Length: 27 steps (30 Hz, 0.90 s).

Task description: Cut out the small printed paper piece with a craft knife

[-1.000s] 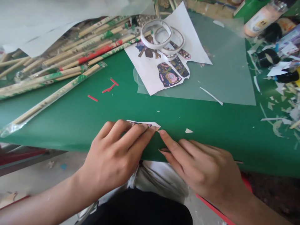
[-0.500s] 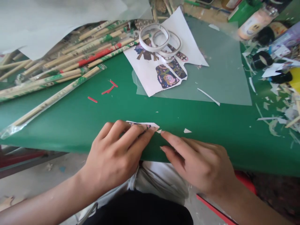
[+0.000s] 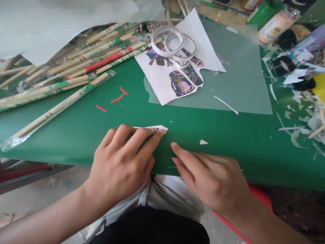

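My left hand (image 3: 124, 154) lies over a printed paper cutout (image 3: 162, 128) near the table's front edge, its fingertips pressing the paper down. Only a white border and a strip of dark floral pattern show past the fingers. My right hand (image 3: 210, 173) is just to the right, apart from the cutout. Its fingers are curled, with the index fingertip low over the table. A thin line sticks out by the thumb, and what lies inside the hand is hidden. A small white paper scrap (image 3: 203, 142) lies beyond the right hand.
On the green table (image 3: 137, 112), wrapped chopsticks (image 3: 61, 101) are heaped at left, near red strips (image 3: 101, 108). Two tape rolls (image 3: 167, 42) sit on a printed sheet (image 3: 162, 91) over a translucent sheet (image 3: 243, 91). Bottles (image 3: 275, 27) and paper clippings (image 3: 297, 96) crowd the right.
My left hand has shifted slightly left and away from me with the cutout. The right hand has moved a little left; the small scrap at its index fingertip no longer shows.
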### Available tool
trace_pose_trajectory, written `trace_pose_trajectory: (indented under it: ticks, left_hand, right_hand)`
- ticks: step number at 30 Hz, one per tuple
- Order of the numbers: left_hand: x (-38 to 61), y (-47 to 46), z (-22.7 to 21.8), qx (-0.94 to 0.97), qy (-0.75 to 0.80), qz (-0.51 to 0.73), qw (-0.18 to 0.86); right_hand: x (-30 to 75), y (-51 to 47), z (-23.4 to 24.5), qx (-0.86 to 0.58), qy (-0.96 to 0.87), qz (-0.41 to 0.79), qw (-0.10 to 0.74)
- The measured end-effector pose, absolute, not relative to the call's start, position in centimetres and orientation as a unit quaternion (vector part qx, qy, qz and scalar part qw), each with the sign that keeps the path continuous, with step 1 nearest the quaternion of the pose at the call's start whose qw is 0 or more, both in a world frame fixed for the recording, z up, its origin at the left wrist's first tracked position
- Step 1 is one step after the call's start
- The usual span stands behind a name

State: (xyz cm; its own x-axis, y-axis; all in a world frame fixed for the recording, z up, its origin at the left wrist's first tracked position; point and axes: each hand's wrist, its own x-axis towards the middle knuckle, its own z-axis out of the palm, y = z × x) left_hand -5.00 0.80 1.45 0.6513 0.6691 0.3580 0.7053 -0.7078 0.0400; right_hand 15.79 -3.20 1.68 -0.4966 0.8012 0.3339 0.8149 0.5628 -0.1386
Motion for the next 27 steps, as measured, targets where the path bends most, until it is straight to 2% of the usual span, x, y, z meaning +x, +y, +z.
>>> trace_pose_trajectory:
  ticks: [7, 11, 21, 27]
  left_hand:
    - [-5.6, 0.2, 0.9, -0.918, -0.341, -0.202, 0.002]
    - [-5.5, -0.4, 0.6, -0.914, -0.346, -0.213, -0.019]
    - [-5.5, -0.7, 0.0, -0.906, -0.356, -0.227, -0.011]
    - [-5.4, -0.7, -0.1, -0.905, -0.357, -0.232, -0.011]
  right_hand:
    - [17.5, -1.9, 2.8, -0.528, -0.837, -0.029, 0.143]
    - [17.2, -0.9, 3.2, -0.496, -0.861, -0.021, 0.115]
    - [16.1, -0.5, 3.0, -0.507, -0.861, -0.01, 0.051]
    - [16.0, -0.6, 3.0, -0.515, -0.855, -0.008, 0.052]
